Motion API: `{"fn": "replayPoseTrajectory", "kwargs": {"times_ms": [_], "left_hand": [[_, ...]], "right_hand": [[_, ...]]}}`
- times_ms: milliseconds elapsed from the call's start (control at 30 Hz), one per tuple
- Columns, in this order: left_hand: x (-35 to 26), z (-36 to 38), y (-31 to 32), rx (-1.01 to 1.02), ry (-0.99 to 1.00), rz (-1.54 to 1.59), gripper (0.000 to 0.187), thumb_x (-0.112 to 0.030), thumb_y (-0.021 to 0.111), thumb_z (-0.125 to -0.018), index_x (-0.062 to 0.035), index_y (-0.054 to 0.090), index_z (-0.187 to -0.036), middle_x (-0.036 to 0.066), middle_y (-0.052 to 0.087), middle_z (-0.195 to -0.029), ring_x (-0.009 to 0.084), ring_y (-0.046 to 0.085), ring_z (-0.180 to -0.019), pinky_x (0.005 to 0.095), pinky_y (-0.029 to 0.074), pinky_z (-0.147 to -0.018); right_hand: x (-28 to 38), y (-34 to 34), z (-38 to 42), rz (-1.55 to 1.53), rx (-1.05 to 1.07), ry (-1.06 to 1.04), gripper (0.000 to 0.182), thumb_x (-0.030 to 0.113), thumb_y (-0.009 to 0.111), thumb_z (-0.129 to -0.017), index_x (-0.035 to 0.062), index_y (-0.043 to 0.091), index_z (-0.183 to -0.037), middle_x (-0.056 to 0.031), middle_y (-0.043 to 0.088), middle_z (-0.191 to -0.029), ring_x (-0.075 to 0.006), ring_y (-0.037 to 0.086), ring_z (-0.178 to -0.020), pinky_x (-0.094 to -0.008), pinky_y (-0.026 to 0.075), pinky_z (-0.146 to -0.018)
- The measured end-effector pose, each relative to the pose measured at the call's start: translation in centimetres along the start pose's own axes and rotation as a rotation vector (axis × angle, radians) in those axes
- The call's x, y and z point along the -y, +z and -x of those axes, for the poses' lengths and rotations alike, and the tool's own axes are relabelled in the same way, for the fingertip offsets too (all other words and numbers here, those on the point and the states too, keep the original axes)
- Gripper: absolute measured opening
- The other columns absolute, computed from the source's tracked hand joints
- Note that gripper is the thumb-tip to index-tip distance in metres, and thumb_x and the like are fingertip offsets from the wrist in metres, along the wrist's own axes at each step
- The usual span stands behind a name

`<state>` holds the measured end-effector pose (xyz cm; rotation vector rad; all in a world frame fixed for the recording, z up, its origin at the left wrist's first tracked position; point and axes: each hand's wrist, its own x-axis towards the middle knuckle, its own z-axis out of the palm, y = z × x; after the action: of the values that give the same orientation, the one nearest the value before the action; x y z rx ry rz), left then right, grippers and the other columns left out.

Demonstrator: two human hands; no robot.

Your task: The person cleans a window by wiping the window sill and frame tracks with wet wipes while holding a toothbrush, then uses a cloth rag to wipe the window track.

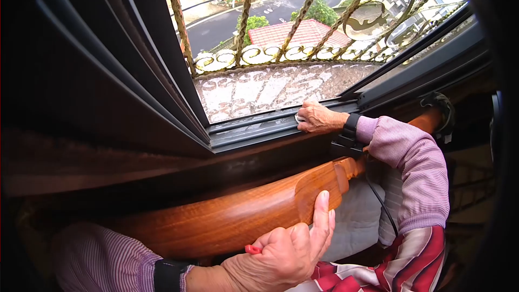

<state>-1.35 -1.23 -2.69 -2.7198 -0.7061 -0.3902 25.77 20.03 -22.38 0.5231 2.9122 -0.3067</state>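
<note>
My right hand (319, 117) is closed on a small white cloth (299, 118) and presses it down on the dark metal window track (254, 127). Most of the cloth is hidden under the fingers. Lower down, my left hand (286, 243) rests by a polished wooden chair back or armrest (232, 208), with two fingers stretched out against the wood. Its other fingers are curled, and the end of a small red thing (253, 249) sticks out of them; the rest of it is hidden in the palm.
Dark window frames (157, 59) stand at left and right of the opening. Beyond it is a twisted metal grille (246, 16) above a stone ledge (259, 89). A black cord (381, 200) hangs beside a pale cushion (354, 221).
</note>
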Motion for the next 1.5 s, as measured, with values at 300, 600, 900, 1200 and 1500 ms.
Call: {"fn": "replayPoseTrajectory", "kwargs": {"times_ms": [300,600,900,1200,1500], "left_hand": [[0.6,-0.1,-0.7,0.04,0.006,0.044,0.037,-0.02,0.047,-0.08,0.0002,0.06,-0.108,0.025,0.059,-0.113,0.0113,0.04,-0.053,0.0237,0.03,-0.042],[0.5,0.0,-1.0,0.053,0.019,0.024,0.038,-0.019,0.047,-0.08,-0.0007,0.059,-0.11,0.024,0.058,-0.113,0.0113,0.039,-0.055,0.0229,0.03,-0.044],[1.0,-0.6,-0.4,0.017,0.112,-0.029,0.028,-0.014,0.052,-0.079,-0.008,0.065,-0.102,0.014,0.065,-0.106,0.0053,0.029,-0.048,0.0186,0.017,-0.039],[0.4,-0.1,-0.7,-0.003,0.022,0.007,0.037,-0.017,0.047,-0.079,-0.0012,0.06,-0.11,0.024,0.059,-0.113,0.0114,0.037,-0.054,0.0234,0.028,-0.043],[0.1,-0.2,0.0,-0.017,-0.01,-0.038,0.036,-0.017,0.048,-0.08,-0.001,0.06,-0.109,0.024,0.059,-0.112,0.0108,0.037,-0.053,0.0226,0.029,-0.043]], "right_hand": [[2.2,-2.9,-5.1,-0.486,-0.302,0.195,0.015,0.003,0.053,-0.079,0.0036,0.057,-0.093,-0.0188,0.059,-0.085,-0.0365,0.059,-0.082,-0.0408,0.047,-0.072],[1.3,-2.0,-2.8,-0.185,0.096,0.207,0.016,0.007,0.056,-0.07,0.0118,0.063,-0.083,-0.0164,0.055,-0.089,-0.0333,0.056,-0.089,-0.0425,0.045,-0.078],[-4.6,-7.8,2.0,0.241,0.165,0.628,0.017,0.012,0.057,-0.072,-0.0022,0.062,-0.081,-0.0228,0.063,-0.077,-0.036,0.064,-0.074,-0.0434,0.052,-0.065],[-4.3,-1.8,3.2,0.17,0.417,0.564,0.016,0.011,0.059,-0.068,-0.0005,0.065,-0.078,-0.0197,0.064,-0.077,-0.0338,0.065,-0.072,-0.0416,0.053,-0.062],[-2.2,-0.1,1.7,0.1,0.128,0.451,0.014,0.012,0.054,-0.074,-0.0008,0.06,-0.073,-0.0216,0.06,-0.068,-0.0363,0.062,-0.064,-0.0443,0.05,-0.056]]}}
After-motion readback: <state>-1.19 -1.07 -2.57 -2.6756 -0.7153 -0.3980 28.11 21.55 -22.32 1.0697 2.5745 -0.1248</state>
